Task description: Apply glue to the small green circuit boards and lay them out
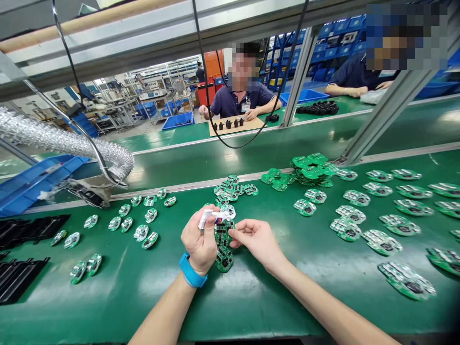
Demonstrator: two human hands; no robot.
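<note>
My left hand (200, 243), with a blue wristband, is closed around a small white tube (212, 216) whose tip points right. My right hand (256, 238) pinches a green round circuit board (223, 231) held just under the tube's tip. Another green board (224, 259) lies on the green mat right below both hands. A cluster of boards (230, 187) sits just beyond the hands.
Many green boards lie spread over the mat: several at left (142, 232), rows at right (383, 242), a heap (312, 168) at back. Black trays (21, 275) sit far left near a silver duct hose (64, 141). Two people work across the conveyor.
</note>
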